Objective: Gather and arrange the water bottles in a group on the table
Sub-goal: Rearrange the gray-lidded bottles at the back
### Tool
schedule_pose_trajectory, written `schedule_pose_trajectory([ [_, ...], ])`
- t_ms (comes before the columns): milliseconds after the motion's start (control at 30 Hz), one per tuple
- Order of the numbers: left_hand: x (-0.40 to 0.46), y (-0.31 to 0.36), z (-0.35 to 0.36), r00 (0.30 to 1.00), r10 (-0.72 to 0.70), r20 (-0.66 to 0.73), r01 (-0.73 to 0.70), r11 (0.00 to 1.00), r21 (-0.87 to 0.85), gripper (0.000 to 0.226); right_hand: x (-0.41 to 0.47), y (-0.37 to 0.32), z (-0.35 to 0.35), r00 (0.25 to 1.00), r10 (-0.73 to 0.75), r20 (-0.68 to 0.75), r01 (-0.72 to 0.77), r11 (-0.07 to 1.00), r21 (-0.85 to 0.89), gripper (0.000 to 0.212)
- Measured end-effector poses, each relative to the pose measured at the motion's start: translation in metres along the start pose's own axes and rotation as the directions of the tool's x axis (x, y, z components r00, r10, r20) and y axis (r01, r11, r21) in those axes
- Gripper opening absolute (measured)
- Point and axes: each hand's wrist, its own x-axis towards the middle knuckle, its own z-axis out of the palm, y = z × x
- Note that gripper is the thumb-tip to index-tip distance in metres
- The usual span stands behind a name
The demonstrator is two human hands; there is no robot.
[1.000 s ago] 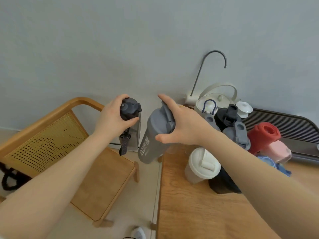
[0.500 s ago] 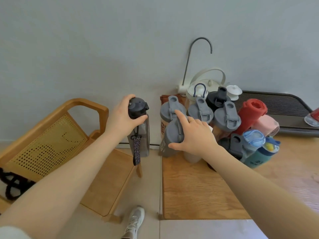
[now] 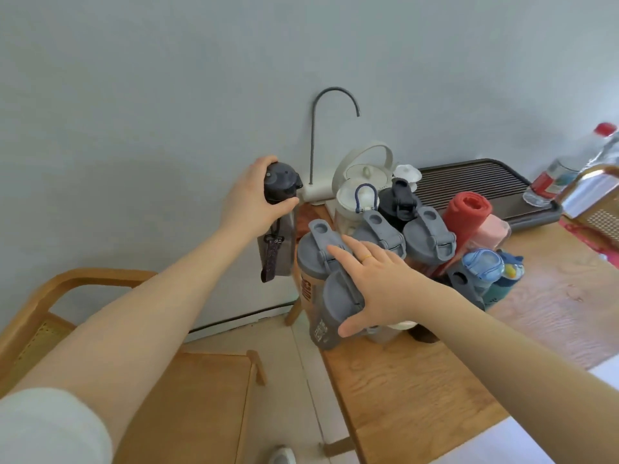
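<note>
Over table edge (image 3: 418,390), bottle-gripping hands (image 3: 378,283)

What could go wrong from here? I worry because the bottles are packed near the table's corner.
The grey shaker bottle under the right hand stands close to the table edge; a nudge might tip it off. The dark bottle in the left hand hangs beyond the table, so a slip could drop it to the floor. Squeezing it in could knock over the neighbouring grey-lidded bottles.
</note>
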Motion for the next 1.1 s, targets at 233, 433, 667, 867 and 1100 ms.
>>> schedule_pose_trajectory([
  [233,0.033,-0.008,0.037,0.997,0.030,0.072,-0.023,0.995,-0.095,0.061,0.025,-0.002,-0.018,0.987,0.114,-0.113,-0.089,0.975,0.206,0.085],
  [433,0.042,-0.006,0.059,0.991,0.023,0.132,0.005,0.978,-0.208,0.066,0.054,0.016,-0.020,0.944,0.326,-0.043,-0.289,0.885,0.364,0.061],
  [667,0.050,0.006,0.066,0.969,0.045,0.242,-0.005,0.987,-0.162,0.070,0.058,0.019,-0.020,0.956,0.294,-0.018,-0.260,0.873,0.413,0.055],
  [867,0.013,-0.006,0.044,0.947,-0.068,0.313,0.151,0.957,-0.247,0.070,0.068,0.019,-0.025,0.978,0.207,0.003,-0.194,0.913,0.358,0.058],
  [1100,-0.012,0.003,0.035,0.934,-0.224,0.279,0.330,0.843,-0.425,0.053,0.076,0.019,-0.028,0.993,0.114,0.025,-0.116,0.941,0.319,0.074],
])
